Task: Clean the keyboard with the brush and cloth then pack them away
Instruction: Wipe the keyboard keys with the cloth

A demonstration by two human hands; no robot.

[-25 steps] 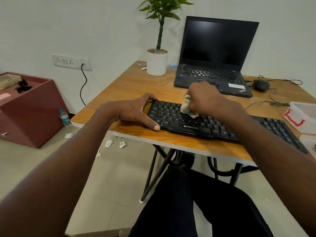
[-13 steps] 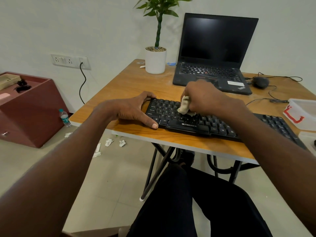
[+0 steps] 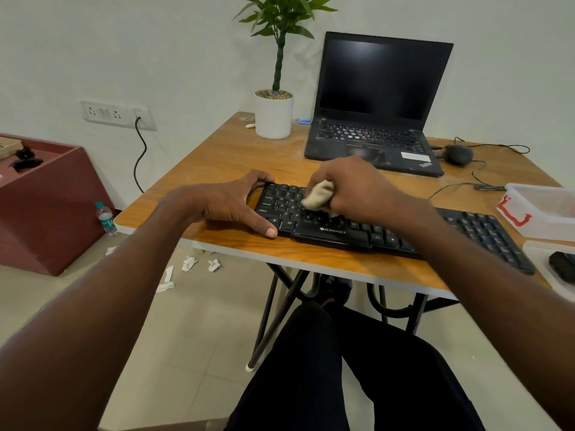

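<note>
Wiping keyboard (image 3: 389,231) | right hand (image 3: 351,188) clutches cloth (image 3: 319,195) — left hand (image 3: 230,203) spread, bracing edge

Left arm: reaches forward, forearm bare.
Left hand (image 3: 230,203): palm down, thumb and fingers spread, bracing the keyboard's (image 3: 404,231) left end.
Right hand (image 3: 351,188): fingers curled, gripping the bunched cloth (image 3: 319,195), pressing it down.
</note>
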